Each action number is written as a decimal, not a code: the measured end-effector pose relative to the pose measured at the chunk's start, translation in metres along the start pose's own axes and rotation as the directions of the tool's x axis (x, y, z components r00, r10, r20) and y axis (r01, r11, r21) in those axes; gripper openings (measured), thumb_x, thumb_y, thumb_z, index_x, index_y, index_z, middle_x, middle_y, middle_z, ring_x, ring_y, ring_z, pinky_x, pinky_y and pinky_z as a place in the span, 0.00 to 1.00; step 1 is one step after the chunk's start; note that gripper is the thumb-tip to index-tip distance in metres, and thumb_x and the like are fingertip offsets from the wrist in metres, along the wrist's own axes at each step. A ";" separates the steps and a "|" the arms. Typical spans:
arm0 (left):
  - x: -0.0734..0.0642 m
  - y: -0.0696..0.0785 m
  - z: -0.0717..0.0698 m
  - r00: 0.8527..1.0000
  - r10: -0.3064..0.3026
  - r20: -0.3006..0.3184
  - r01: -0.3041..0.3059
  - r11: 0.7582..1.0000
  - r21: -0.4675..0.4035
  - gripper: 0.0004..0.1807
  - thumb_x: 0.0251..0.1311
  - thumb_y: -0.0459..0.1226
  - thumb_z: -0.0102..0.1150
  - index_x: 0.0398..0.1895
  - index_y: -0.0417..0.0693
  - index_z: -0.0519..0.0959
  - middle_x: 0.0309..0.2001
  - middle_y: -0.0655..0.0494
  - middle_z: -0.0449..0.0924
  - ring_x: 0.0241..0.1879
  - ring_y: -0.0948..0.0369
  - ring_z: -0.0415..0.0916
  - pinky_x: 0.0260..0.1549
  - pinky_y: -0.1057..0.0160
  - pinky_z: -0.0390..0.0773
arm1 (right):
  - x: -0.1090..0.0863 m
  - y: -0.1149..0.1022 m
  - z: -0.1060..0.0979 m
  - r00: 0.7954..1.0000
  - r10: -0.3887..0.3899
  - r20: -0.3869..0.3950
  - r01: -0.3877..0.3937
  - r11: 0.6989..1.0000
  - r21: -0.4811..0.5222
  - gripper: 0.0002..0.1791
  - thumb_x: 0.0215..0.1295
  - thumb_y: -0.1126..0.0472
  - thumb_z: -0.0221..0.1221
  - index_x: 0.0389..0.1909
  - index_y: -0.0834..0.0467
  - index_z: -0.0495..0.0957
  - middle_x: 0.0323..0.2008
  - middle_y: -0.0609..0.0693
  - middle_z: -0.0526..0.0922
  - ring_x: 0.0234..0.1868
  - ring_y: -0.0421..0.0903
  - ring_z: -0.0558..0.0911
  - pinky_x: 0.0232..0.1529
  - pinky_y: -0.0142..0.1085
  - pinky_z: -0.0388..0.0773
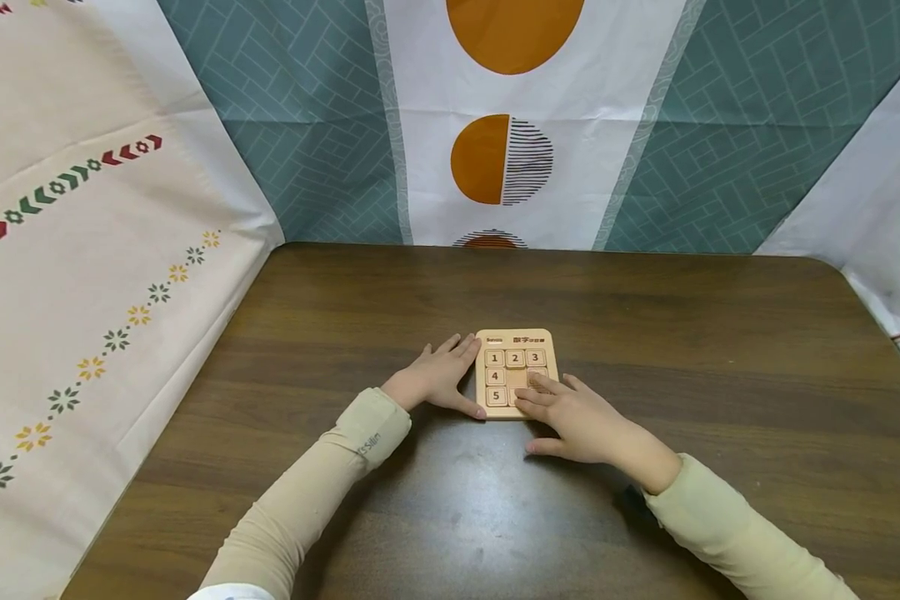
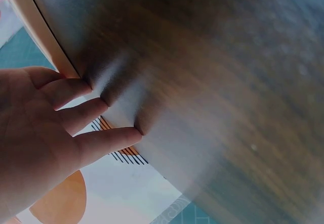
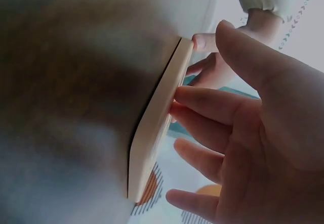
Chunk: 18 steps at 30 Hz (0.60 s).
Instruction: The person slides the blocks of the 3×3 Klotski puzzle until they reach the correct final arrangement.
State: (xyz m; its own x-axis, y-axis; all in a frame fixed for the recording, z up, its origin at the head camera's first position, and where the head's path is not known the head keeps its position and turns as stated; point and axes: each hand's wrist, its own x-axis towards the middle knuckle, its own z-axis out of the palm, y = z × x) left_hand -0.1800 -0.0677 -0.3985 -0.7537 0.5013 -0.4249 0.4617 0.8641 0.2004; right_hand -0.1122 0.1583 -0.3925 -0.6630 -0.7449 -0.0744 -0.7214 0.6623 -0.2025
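A wooden number slide puzzle (image 1: 517, 332) lies flat on the table, printed lettering along its far edge. Tiles 1, 2 and 3 fill the top row, with the 4 tile (image 1: 495, 376) and the 5 tile (image 1: 497, 396) down the left side. Its middle slot is bare wood. My left hand (image 1: 442, 377) steadies the left edge, thumb at the near corner and straight fingers spread toward the far one. Fingertips of my right hand (image 1: 581, 421) touch the tiles at the lower right and partly hide them; its thumb stands apart from the board.
The brown wooden table (image 1: 720, 333) extends to both sides of the puzzle. Behind it hangs a teal and white curtain (image 1: 330, 125) with orange circles. A cream patterned cloth (image 1: 82, 275) drapes along the left side.
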 end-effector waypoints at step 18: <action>0.000 -0.001 0.000 1.000 0.003 0.000 -0.003 1.000 0.000 0.64 0.41 0.66 0.59 0.72 0.46 0.36 0.72 0.53 0.33 0.70 0.53 0.32 0.61 0.41 0.44 | -0.011 0.020 -0.011 0.992 0.126 -0.018 -0.127 0.991 -0.032 0.33 0.57 0.45 0.59 0.59 0.60 0.71 0.60 0.54 0.70 0.65 0.58 0.58 0.55 0.62 0.56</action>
State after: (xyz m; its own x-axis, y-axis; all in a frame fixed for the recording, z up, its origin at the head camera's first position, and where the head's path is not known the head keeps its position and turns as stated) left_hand -0.1801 -0.0683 -0.3988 -0.7521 0.5041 -0.4245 0.4640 0.8625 0.2021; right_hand -0.1218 0.1802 -0.3847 -0.7522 -0.6539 -0.0815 -0.6377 0.7535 -0.1601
